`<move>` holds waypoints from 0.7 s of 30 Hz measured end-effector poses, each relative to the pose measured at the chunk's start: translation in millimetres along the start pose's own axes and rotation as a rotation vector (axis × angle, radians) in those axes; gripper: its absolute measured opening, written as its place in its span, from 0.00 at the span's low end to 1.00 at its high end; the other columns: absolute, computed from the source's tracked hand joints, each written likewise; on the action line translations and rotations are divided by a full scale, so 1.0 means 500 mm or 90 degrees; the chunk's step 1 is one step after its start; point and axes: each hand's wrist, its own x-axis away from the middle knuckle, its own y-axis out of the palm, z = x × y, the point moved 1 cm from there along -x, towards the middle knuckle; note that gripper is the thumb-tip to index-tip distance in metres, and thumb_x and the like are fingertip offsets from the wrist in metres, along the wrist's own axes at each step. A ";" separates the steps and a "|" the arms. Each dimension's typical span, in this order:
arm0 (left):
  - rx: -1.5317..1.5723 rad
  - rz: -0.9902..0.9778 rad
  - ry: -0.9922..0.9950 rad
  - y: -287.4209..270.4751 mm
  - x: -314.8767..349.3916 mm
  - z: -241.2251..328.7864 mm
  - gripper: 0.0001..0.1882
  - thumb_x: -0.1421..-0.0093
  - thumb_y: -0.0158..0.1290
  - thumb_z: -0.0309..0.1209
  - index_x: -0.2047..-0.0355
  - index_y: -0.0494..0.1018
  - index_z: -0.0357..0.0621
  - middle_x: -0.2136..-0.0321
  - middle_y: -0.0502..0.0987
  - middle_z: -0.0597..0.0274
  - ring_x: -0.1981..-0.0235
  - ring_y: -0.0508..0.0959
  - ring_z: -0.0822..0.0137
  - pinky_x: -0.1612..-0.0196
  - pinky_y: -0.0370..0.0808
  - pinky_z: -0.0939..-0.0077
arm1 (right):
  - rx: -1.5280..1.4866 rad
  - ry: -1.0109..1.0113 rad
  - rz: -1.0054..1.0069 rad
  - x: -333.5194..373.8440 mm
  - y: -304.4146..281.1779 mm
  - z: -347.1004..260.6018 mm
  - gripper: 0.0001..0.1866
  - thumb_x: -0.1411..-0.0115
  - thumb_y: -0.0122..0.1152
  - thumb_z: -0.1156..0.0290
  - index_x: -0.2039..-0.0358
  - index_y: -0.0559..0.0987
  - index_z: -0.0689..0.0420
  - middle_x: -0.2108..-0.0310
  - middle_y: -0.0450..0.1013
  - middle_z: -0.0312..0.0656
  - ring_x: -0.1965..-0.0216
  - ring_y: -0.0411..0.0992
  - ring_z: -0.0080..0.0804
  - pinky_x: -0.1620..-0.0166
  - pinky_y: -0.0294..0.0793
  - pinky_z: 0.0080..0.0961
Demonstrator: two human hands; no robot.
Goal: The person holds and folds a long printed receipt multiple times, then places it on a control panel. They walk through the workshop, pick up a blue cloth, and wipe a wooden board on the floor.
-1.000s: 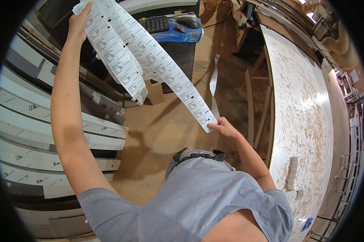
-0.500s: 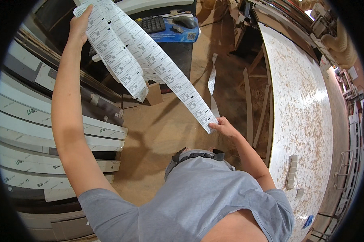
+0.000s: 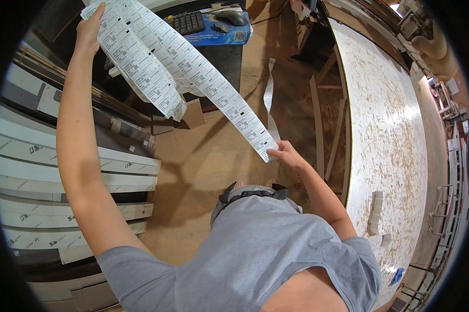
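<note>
A long strip of printed white labels (image 3: 208, 89) stretches slantwise between my hands, from upper left to the middle. My left hand (image 3: 90, 30) grips its upper end, where several lengths hang folded together and one loops down beside a cardboard piece. With thumb and fingers pinched, my right hand (image 3: 286, 154) holds the lower end of the strip. A narrow pale ribbon (image 3: 268, 96) rises behind that hand, twisted; whether it joins the labels I cannot tell.
At the far side are a black keyboard (image 3: 186, 23) and a mouse (image 3: 231, 18) on a blue pad (image 3: 213, 35). Long white panels (image 3: 24, 174) are stacked at left. On the right stands a scuffed white table (image 3: 385, 135) with a small label strip (image 3: 375, 213) on it.
My view has shifted slightly, so the hands and strip appear a little further left and higher. Both hands keep their hold on the labels.
</note>
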 end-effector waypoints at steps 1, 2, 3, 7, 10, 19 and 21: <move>-0.002 0.004 -0.003 0.001 -0.001 -0.002 0.22 0.45 0.56 0.38 0.56 0.69 0.32 0.63 0.76 0.57 0.67 0.77 0.68 0.67 0.75 0.74 | -0.003 0.004 0.000 -0.001 0.000 0.000 0.12 0.45 0.56 0.75 0.61 0.76 0.65 0.67 0.74 0.34 0.67 0.70 0.18 0.60 0.70 0.18; -0.004 0.007 -0.006 0.002 -0.003 -0.003 0.22 0.45 0.56 0.38 0.56 0.69 0.32 0.63 0.76 0.57 0.66 0.77 0.68 0.67 0.75 0.74 | -0.005 0.008 0.000 -0.002 0.001 -0.002 0.12 0.45 0.56 0.75 0.61 0.76 0.65 0.67 0.74 0.34 0.67 0.70 0.18 0.60 0.70 0.18; -0.001 0.006 0.001 -0.001 -0.007 -0.006 0.22 0.45 0.56 0.38 0.56 0.69 0.32 0.63 0.75 0.57 0.66 0.77 0.68 0.67 0.74 0.75 | -0.008 0.012 0.000 -0.003 0.002 -0.004 0.12 0.45 0.56 0.75 0.61 0.76 0.65 0.67 0.74 0.34 0.67 0.70 0.18 0.60 0.70 0.18; 0.004 0.026 0.012 0.014 0.011 0.001 0.23 0.44 0.56 0.37 0.55 0.68 0.31 0.61 0.75 0.57 0.64 0.77 0.68 0.66 0.74 0.75 | 0.010 0.015 0.011 -0.005 0.003 -0.014 0.13 0.46 0.53 0.78 0.60 0.74 0.66 0.65 0.74 0.35 0.65 0.71 0.18 0.58 0.69 0.18; 0.003 0.046 0.011 0.027 0.022 0.005 0.23 0.45 0.56 0.36 0.55 0.68 0.31 0.61 0.75 0.56 0.64 0.77 0.67 0.65 0.74 0.74 | -0.026 0.008 0.002 -0.005 0.000 -0.012 0.15 0.48 0.51 0.81 0.58 0.73 0.66 0.63 0.73 0.36 0.63 0.71 0.19 0.56 0.69 0.18; -0.016 0.085 0.066 0.009 0.003 -0.008 0.23 0.45 0.56 0.35 0.55 0.67 0.28 0.60 0.74 0.52 0.63 0.77 0.65 0.63 0.74 0.72 | -0.016 0.012 -0.062 -0.006 -0.012 -0.002 0.19 0.49 0.49 0.83 0.55 0.71 0.65 0.60 0.72 0.35 0.59 0.69 0.20 0.52 0.66 0.17; -0.038 0.128 0.064 0.015 0.008 0.000 0.23 0.45 0.56 0.35 0.55 0.67 0.28 0.59 0.74 0.52 0.63 0.77 0.65 0.63 0.74 0.71 | -0.003 0.012 -0.103 -0.008 -0.027 0.012 0.18 0.48 0.49 0.82 0.55 0.71 0.65 0.60 0.72 0.34 0.59 0.69 0.19 0.52 0.66 0.17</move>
